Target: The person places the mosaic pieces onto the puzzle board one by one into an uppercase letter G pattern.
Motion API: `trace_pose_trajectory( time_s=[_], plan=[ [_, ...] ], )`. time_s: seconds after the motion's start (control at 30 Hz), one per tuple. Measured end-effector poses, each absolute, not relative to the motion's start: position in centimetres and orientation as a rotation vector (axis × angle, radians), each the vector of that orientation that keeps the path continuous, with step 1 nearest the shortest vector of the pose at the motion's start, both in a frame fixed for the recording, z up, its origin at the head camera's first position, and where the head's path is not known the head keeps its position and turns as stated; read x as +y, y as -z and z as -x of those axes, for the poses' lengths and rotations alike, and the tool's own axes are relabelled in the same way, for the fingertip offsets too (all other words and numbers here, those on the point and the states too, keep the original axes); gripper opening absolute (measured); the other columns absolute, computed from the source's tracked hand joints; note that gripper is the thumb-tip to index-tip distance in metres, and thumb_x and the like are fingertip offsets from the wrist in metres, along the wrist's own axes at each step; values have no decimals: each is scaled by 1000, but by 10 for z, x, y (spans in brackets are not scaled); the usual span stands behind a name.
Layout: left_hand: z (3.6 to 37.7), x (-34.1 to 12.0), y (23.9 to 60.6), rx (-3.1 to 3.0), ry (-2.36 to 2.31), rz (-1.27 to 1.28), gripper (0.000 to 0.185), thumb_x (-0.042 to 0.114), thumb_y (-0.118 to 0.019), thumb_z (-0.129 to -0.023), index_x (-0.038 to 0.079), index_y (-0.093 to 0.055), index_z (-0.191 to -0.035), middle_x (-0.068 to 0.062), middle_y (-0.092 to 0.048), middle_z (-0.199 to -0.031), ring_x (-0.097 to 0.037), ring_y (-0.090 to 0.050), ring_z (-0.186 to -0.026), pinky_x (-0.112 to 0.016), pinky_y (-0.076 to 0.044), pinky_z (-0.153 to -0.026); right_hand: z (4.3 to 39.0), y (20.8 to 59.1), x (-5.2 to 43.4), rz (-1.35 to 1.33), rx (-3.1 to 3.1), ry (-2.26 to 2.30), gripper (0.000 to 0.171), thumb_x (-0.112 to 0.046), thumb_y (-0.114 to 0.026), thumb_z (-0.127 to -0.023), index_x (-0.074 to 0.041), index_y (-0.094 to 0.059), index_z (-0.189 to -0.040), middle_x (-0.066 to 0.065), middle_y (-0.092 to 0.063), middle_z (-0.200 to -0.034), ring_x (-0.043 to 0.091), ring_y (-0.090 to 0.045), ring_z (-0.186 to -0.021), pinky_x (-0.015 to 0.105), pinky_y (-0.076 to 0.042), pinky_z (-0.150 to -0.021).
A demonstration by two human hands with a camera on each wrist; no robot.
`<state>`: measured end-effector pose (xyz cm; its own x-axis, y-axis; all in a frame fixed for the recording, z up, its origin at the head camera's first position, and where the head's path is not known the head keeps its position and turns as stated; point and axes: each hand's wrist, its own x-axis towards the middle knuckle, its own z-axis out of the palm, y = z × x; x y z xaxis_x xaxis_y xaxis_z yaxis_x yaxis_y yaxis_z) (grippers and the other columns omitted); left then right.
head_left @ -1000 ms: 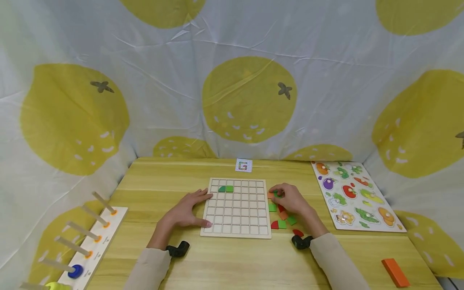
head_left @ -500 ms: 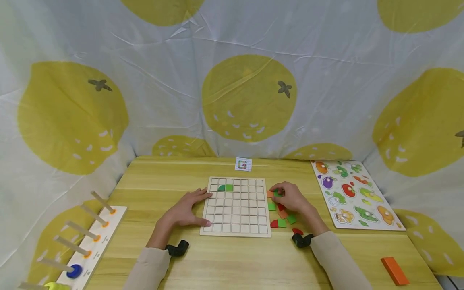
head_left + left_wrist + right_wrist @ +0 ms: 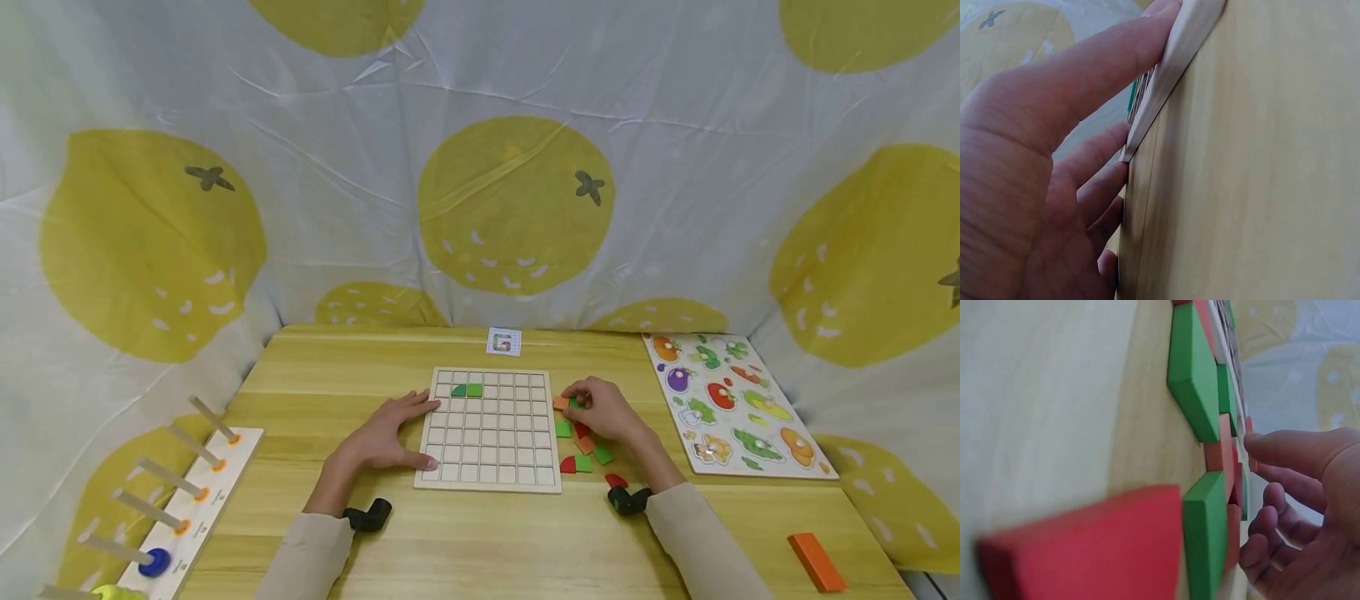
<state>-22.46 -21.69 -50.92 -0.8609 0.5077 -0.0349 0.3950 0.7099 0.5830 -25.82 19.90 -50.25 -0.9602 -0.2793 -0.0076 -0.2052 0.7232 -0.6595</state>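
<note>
Head camera shows your left hand (image 3: pixel 382 433) lying flat on the pale wooden worktop (image 3: pixel 480 550), its fingers straight and spread, with the fingertips and thumb touching the left edge of the square wooden grid board (image 3: pixel 489 429); the left wrist view confirms that contact, with your thumb (image 3: pixel 1116 56) laid along the board's raised edge (image 3: pixel 1172 56). Two green tiles (image 3: pixel 467 389) sit side by side in the board's second row, near the upper left corner. Your right hand (image 3: pixel 603 410) rests just beside the board's right edge, its fingers curled around a small green wooden piece (image 3: pixel 574 402), with an orange piece (image 3: pixel 559 402) touching it on the board side. Below that hand lies a loose cluster of green, red and orange wooden pieces (image 3: pixel 583 454), which the right wrist view shows lying flat on the worktop close to your bent fingers (image 3: pixel 1285 512). Farther right lies a white vegetable peg puzzle (image 3: pixel 735 404), and an orange rectangular block (image 3: pixel 817 562) sits near the front right corner. A white peg rack with a blue ring (image 3: pixel 176 508) sits to your left, and a small printed card (image 3: pixel 503 342) lies behind the board.
</note>
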Motion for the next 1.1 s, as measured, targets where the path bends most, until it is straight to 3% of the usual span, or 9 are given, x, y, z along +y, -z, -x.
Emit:
trace_pose_trajectory(
  time_s=[1.1],
  plan=[
    [224, -217, 508, 2724, -848, -716, 99, 54, -88, -72, 19, -48, -156, -10, -32, -169, -40, -22, -158, -64, -14, -128, 265, 490, 139, 581, 2816, 1131, 21, -13, -71, -95, -9, -77, -115, 5, -59, -89, 16, -48, -72, 27, -40, -64]
  ],
)
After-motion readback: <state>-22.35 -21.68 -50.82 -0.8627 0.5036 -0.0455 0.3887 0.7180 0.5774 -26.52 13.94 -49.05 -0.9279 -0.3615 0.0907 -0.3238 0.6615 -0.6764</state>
